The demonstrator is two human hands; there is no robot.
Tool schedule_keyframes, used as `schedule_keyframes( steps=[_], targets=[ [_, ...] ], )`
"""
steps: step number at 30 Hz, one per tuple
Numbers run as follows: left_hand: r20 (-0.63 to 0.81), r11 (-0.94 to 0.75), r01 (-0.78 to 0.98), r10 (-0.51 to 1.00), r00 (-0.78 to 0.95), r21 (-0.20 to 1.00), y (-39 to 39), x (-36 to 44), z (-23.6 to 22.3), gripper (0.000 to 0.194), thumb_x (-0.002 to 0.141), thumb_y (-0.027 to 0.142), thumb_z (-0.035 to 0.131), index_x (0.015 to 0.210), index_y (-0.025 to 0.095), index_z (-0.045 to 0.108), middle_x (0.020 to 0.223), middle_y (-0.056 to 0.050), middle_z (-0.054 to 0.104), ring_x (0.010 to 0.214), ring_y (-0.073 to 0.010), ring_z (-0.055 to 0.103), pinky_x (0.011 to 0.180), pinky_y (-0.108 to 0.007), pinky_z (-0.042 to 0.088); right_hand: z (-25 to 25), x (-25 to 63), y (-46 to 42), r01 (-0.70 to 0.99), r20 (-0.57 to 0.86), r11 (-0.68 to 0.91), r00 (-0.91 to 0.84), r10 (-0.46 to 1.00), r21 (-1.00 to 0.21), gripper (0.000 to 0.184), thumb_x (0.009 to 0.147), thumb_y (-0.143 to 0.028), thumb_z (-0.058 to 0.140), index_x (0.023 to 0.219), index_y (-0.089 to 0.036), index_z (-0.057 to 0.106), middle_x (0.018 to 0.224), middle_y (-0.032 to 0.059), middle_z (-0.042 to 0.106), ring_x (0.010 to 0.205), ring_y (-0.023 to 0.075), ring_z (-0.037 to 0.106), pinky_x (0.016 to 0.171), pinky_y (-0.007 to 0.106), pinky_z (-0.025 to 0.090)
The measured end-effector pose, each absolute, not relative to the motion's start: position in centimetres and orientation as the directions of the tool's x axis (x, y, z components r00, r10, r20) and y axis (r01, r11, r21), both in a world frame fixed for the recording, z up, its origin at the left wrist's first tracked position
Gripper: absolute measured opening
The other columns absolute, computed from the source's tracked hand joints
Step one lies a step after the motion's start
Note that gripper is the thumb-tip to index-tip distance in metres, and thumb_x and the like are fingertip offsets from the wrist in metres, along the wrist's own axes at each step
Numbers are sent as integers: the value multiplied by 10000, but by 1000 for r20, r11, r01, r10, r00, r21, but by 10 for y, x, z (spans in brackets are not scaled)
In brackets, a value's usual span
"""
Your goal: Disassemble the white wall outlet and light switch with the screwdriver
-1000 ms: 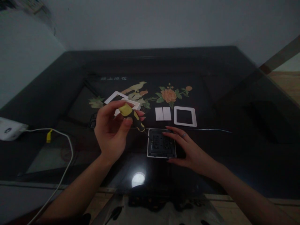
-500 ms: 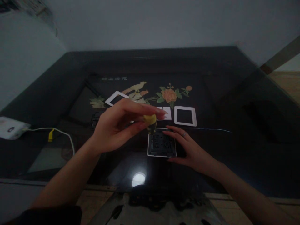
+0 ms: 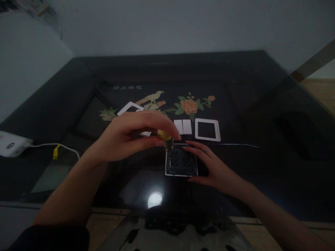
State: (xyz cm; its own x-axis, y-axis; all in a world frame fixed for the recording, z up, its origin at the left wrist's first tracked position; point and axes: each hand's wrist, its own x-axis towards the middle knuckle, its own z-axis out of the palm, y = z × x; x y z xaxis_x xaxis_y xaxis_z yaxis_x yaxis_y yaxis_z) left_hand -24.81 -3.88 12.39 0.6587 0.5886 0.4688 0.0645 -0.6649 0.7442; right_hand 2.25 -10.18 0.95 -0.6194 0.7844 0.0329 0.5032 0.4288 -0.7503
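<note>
Between the thumb and fingers of my left hand [image 3: 136,134] is the yellow-and-black handle of a screwdriver [image 3: 169,143], pointing down. Its shaft meets the left side of a wall switch [image 3: 181,164], a square dark insert with a thin white edge lying on the table. Fingers of my right hand [image 3: 209,160] grip the switch along its right side, the thumb at the near corner and the other fingers over the far edge. Just beyond lie two white switch rockers [image 3: 183,127] side by side. A white square frame [image 3: 207,129] rests to their right.
The glossy black table [image 3: 261,115] carries a flower-and-bird picture [image 3: 188,106]. A second white frame [image 3: 131,107] lies partly behind my left hand. At the left sits a white device [image 3: 13,143] with a white cable [image 3: 68,146] and a yellow tag [image 3: 56,152].
My left hand has moved slightly left, its fingers curling further over the screwdriver handle, uncovering the white rockers. My right hand keeps its grip on the switch.
</note>
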Motion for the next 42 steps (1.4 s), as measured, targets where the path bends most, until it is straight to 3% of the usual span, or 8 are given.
schedule_keyframes(
  steps=[6, 9, 13, 18, 25, 31, 35, 42],
  targets=[
    [663, -826, 197, 546, 512, 528, -45, -234, 110, 248, 741, 385, 813, 949, 291, 718, 773, -23, 678, 673, -192, 617, 628, -335, 533, 12, 23, -103, 521, 28, 427, -609, 792, -739, 771, 786, -343, 742, 1450, -326, 352, 1547, 103, 327, 1419, 315, 360, 1130, 574, 363],
    [703, -842, 262, 538, 466, 471, -49, -230, 108, 228, 817, 392, 743, 978, 238, 697, 858, -45, 688, 786, -207, 636, 744, -365, 549, 13, 23, -103, 524, 29, 433, -612, 790, -733, 761, 795, -351, 738, 1447, -315, 348, 1548, 108, 324, 1422, 302, 357, 1135, 563, 362],
    [508, -717, 213, 641, 575, 663, -58, -231, 120, 319, 903, 244, 631, 1222, 235, 640, 1217, -91, 684, 1111, -257, 664, 897, -382, 583, 12, 23, -102, 516, 34, 436, -616, 787, -737, 768, 791, -337, 742, 1449, -310, 346, 1545, 112, 327, 1426, 306, 349, 1136, 560, 362],
    [357, -577, 173, 684, 636, 798, -61, -235, 127, 437, 871, 173, 673, 1287, 293, 607, 1122, -51, 739, 1006, -254, 729, 833, -369, 632, 11, 24, -101, 516, 41, 445, -618, 785, -732, 785, 792, -341, 737, 1463, -324, 331, 1553, 110, 316, 1433, 318, 340, 1138, 573, 350],
    [672, -868, 278, 495, 550, 412, -56, -227, 111, 328, 799, 245, 775, 1113, 242, 678, 957, -46, 725, 841, -204, 694, 726, -325, 591, 10, 24, -102, 518, 55, 456, -616, 786, -724, 787, 796, -344, 735, 1463, -330, 319, 1550, 109, 320, 1431, 315, 346, 1135, 578, 357],
    [480, -693, 235, 665, 572, 681, -63, -232, 125, 452, 846, 107, 670, 1268, 263, 624, 1214, -74, 699, 1098, -254, 675, 934, -388, 575, 10, 24, -102, 521, 38, 441, -614, 789, -730, 772, 795, -324, 734, 1457, -324, 335, 1556, 98, 317, 1431, 303, 346, 1148, 568, 343],
    [439, -620, 195, 711, 550, 760, -64, -235, 122, 461, 860, 119, 666, 1277, 307, 609, 1239, -46, 689, 1072, -245, 697, 883, -379, 608, 11, 24, -102, 526, 31, 439, -614, 788, -729, 782, 785, -321, 747, 1450, -314, 337, 1553, 107, 317, 1428, 305, 349, 1142, 570, 352],
    [666, -854, 334, 520, 536, 398, -59, -234, 118, 248, 815, 267, 760, 1052, 229, 699, 959, -43, 707, 911, -186, 676, 813, -307, 574, 10, 23, -103, 531, 51, 461, -615, 787, -712, 788, 781, -313, 757, 1444, -309, 330, 1549, 108, 319, 1427, 293, 351, 1140, 550, 365]
  ],
)
